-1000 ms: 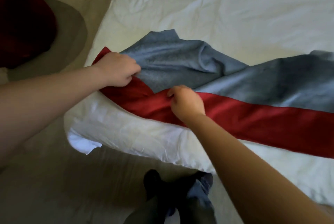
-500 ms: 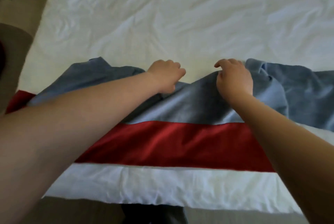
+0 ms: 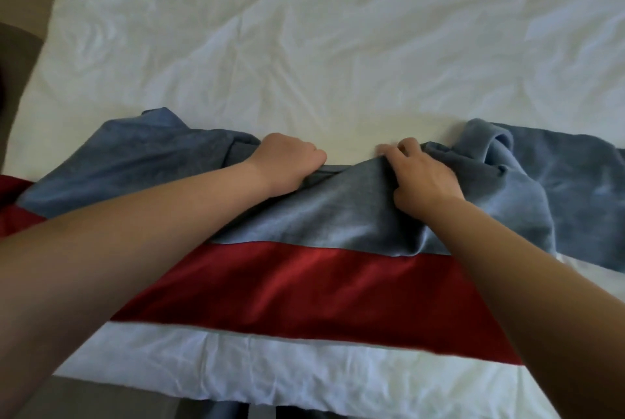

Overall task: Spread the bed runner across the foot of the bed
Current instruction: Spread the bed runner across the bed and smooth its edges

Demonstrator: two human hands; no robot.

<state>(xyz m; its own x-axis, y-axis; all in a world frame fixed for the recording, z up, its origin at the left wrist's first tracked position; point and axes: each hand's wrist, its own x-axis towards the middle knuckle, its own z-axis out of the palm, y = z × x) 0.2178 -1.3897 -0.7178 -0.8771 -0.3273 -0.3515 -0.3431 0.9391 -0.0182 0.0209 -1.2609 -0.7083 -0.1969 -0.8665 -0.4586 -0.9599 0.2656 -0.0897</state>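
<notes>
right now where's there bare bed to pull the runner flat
Bare white sheet beyond the bed runner, nearest between left hand and right hand; a strip below its red band. Crowded: bunched folds by the right hand.

Both bare forearms reached forward, wrists low. Left hand was fisted, fingers curled under, gripping the bed runner. Right hand gripped it too, knuckles up, fingers bent.
</notes>
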